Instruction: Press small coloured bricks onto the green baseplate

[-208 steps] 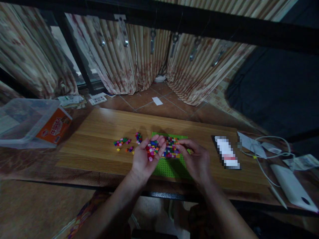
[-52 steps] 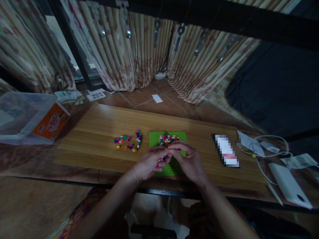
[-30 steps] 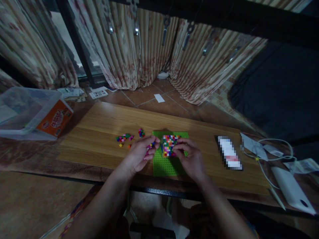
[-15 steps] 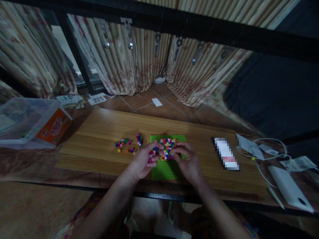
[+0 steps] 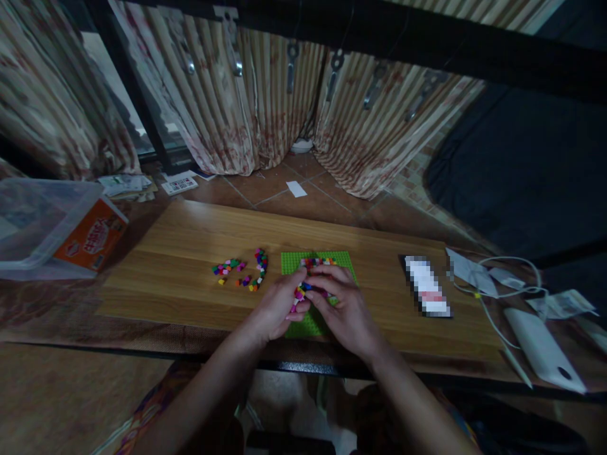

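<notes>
Now the right hand [image 5: 348, 309] is over at the left hand [image 5: 279, 303]; half a second ago it was at the right side of the brick block [image 5: 317, 261]. Block top was mostly in sight then; only its far rows show past the fingers now. Block is on the green baseplate [image 5: 303, 327], middle of the bench [image 5: 161, 265]. Left grip curled round a palmful of bricks [image 5: 298, 297]; right grip has thumb and fingertips at those bricks, can't tell if one is pinched. Loose bricks [image 5: 260, 260] left of the baseplate, same scatter as before.

Bench top is wood-grain. Phone [image 5: 427, 285] on it, right side; white cable [image 5: 484, 303] and white device [image 5: 545, 349] further right. Clear plastic bin [image 5: 33, 227] to the left. Behind: striped curtains [image 5: 275, 107], tiled floor [image 5: 270, 189] with a white paper [image 5: 296, 189], metal hooks [image 5: 291, 63] along a dark bar [image 5: 427, 38].

Bin's orange label [image 5: 92, 235] has white characters, too blurred to read. White card [image 5: 179, 184] beyond the bench carries black code-like squares. Phone screen pixelated, unreadable.
</notes>
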A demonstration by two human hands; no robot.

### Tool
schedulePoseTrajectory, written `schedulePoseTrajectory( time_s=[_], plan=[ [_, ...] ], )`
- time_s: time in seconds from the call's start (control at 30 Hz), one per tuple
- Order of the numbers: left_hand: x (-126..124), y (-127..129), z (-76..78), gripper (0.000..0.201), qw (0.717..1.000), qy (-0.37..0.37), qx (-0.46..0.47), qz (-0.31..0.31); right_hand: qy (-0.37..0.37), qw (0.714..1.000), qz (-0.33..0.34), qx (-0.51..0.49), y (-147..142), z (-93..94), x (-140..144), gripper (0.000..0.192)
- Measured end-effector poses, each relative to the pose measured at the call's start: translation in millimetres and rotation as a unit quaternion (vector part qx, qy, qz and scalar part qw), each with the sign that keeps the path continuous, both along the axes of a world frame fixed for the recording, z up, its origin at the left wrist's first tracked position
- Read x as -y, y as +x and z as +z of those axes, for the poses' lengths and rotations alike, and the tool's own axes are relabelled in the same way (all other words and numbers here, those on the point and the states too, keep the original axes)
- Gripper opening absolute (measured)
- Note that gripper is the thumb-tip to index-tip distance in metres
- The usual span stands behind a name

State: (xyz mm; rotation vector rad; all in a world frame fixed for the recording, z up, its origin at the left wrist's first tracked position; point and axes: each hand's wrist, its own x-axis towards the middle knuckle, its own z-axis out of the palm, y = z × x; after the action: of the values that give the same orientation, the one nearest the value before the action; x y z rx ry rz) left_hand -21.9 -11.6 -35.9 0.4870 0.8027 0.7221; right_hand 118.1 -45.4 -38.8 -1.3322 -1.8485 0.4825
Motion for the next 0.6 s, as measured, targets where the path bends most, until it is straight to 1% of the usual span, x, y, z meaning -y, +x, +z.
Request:
schedulePoseTrajectory(
  time_s=[0.13,0.23,0.33,0.47,0.6],
  plan=[
    [-0.8,-3.7,1.7,0.022,1.0,0.016,-0.013,-0.016,-0.008,0.999,-0.018,-0.045,4.9,-0.4,-0.5,0.019],
    [-3.2,-9.5,3.4,0.017,0.997,0.051,-0.038,-0.033,-0.031,0.995,-0.044,-0.087,9.5,-3.0,-2.4,0.018],
    [-4.9,-14.5,2.6,0.018,0.996,0.073,-0.044,-0.031,-0.041,0.992,-0.04,-0.113,10.3,-8.0,-4.0,0.017],
    [-4.0,-15.6,-1.5,0.025,0.995,0.076,-0.029,-0.049,-0.033,0.995,-0.015,-0.088,7.6,-12.2,-4.2,0.02],
    [-2.1,-12.7,-5.2,0.03,0.996,0.068,-0.034,-0.043,-0.016,0.999,-0.025,-0.031,8.4,-8.9,-3.5,0.017]
  ],
)
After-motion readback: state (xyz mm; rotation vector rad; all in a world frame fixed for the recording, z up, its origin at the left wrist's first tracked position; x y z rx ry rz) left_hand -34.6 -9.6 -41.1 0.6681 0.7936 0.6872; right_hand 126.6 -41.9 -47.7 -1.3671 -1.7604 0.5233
